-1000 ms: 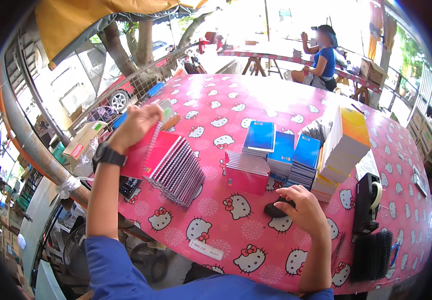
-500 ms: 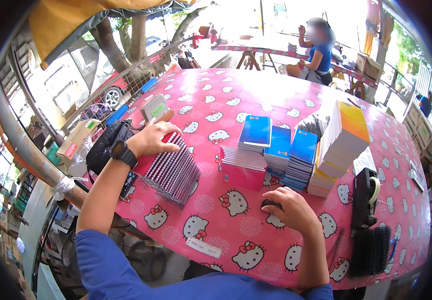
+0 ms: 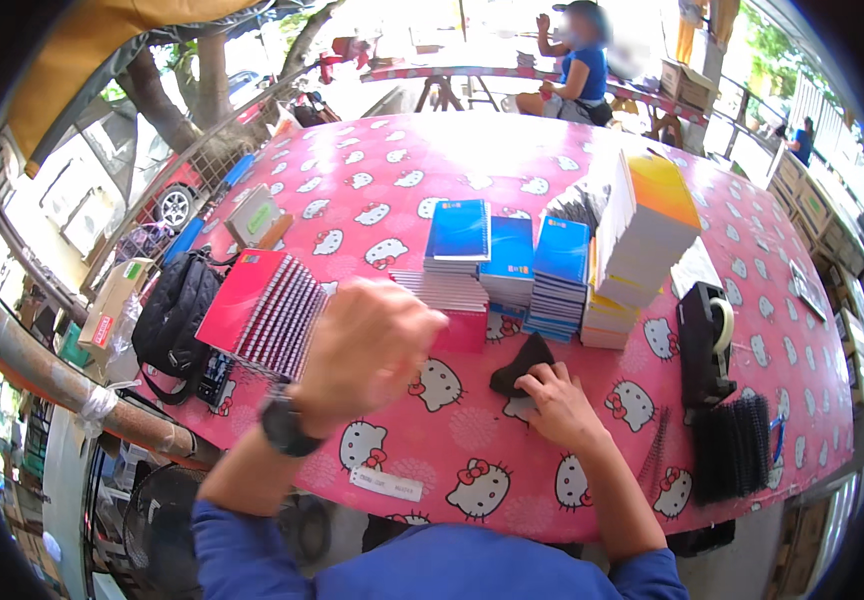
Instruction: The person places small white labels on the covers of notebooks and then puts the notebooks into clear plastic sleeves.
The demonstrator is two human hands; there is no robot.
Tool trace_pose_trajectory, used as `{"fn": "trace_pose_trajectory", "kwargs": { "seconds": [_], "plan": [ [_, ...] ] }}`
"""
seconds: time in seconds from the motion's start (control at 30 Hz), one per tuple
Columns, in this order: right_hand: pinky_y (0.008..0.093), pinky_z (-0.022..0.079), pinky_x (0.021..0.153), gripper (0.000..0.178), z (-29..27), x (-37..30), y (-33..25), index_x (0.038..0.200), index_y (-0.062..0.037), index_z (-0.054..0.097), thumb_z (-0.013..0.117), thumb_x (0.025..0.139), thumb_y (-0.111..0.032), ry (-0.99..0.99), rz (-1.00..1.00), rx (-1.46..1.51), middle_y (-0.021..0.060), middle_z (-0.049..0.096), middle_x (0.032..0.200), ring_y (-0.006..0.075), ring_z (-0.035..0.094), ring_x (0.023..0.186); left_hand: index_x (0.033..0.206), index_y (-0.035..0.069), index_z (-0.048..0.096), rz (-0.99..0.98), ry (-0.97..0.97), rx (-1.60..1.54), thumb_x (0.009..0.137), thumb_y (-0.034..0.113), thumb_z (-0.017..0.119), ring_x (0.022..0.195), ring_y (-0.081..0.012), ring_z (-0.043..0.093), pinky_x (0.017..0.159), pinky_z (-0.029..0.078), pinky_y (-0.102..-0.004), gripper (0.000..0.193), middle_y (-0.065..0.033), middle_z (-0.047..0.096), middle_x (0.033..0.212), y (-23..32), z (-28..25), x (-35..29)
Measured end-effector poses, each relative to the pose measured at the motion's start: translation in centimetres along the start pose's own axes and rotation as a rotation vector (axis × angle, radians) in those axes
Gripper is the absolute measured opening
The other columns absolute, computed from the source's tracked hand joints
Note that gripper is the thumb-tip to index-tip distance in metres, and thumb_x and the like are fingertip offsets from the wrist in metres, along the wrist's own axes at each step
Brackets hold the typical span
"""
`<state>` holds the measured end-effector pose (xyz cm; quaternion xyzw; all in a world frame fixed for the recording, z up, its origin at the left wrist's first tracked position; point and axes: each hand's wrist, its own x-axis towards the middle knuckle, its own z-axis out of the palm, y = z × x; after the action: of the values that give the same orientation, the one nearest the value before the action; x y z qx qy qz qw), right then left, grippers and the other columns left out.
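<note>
My left hand point(image 3: 367, 345), smeared by motion, is raised over the middle of the table, apart from the stacks; its fingers cannot be made out. Beside it, to the left, stands a stack of red spiral notebooks point(image 3: 264, 310). My right hand point(image 3: 562, 405) pinches the edge of a small dark cloth-like piece point(image 3: 523, 366) on the table; its exact kind is unclear. Just beyond are blue notebooks point(image 3: 458, 231) on a pile with a pink cover point(image 3: 460, 333), more blue stacks point(image 3: 558, 262) and a tall yellow-covered stack point(image 3: 647, 215).
The table has a pink patterned cover point(image 3: 512, 490). To the right lie a black tape dispenser point(image 3: 704, 345) and black binding coils point(image 3: 732, 450). A black bag point(image 3: 180, 315) and a phone point(image 3: 215, 377) sit at the left edge. Another person point(image 3: 584, 75) sits at a far table.
My left hand has left the red notebooks and moved right. The dark piece under my right hand now stands up more, away from the palm. The view has shifted.
</note>
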<state>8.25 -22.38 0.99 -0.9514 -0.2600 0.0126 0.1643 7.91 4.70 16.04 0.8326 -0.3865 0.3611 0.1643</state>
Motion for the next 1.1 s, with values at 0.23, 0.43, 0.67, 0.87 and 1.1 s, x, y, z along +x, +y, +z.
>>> {"fn": "trace_pose_trajectory", "kwargs": {
  "seconds": [0.23,0.43,0.67,0.87,1.1],
  "plan": [
    [0.042,0.043,0.088,0.03,-0.6,-1.4,1.2,0.104,-0.0089,0.06,0.067,0.077,-0.019,0.23,0.01,0.165,0.0084,0.057,0.111,0.0292,0.049,0.108,0.098,0.006,0.067,-0.236,-0.002,-0.136,0.075,0.01,0.068,0.091,-0.0236,0.057,0.083,0.045,-0.0379,0.023,-0.005,0.063,0.091,-6.7,14.2,-5.5],
    [0.0393,0.046,0.085,0.023,-2.7,-5.7,4.5,0.095,-0.0041,0.063,0.068,0.078,-0.019,0.424,0.427,0.285,0.0146,0.063,0.097,0.0305,0.057,0.097,0.088,0.007,0.07,-0.346,-0.036,-0.185,0.072,0.009,0.071,0.082,-0.024,0.06,0.072,0.05,-0.0352,0.017,-0.0053,0.065,0.083,-8.0,15.0,-6.1],
    [0.0395,0.044,0.084,0.032,-1.0,-11.9,8.1,0.1,-0.0052,0.057,0.073,0.073,-0.013,0.563,0.871,-0.127,0.0126,0.057,0.094,0.0317,0.054,0.096,0.086,0.006,0.069,-0.516,0.005,-0.383,0.074,0.004,0.069,0.077,-0.0238,0.063,0.067,0.051,-0.032,0.012,-0.0081,0.064,0.083,-5.4,11.2,-4.9],
    [0.0398,0.047,0.076,0.019,-0.9,-11.9,9.9,0.095,-0.0029,0.057,0.065,0.078,-0.006,0.652,0.79,0.104,0.014,0.061,0.091,0.0321,0.06,0.087,0.084,0.005,0.067,-0.43,-0.208,-0.497,0.074,0.001,0.067,0.075,-0.0238,0.062,0.064,0.052,-0.0322,0.01,-0.0084,0.062,0.081,-1.1,7.5,-4.8],
    [0.0387,0.048,0.072,0.014,-2.7,-10.8,9.8,0.089,-0.0008,0.06,0.065,0.076,-0.004,0.686,0.73,0.108,0.0148,0.063,0.086,0.0317,0.061,0.082,0.085,0.006,0.065,-0.377,-0.191,-0.405,0.074,0.0,0.067,0.08,-0.0234,0.06,0.072,0.045,-0.0337,0.013,-0.0072,0.063,0.083,3.6,9.6,-8.5]
  ]
}}
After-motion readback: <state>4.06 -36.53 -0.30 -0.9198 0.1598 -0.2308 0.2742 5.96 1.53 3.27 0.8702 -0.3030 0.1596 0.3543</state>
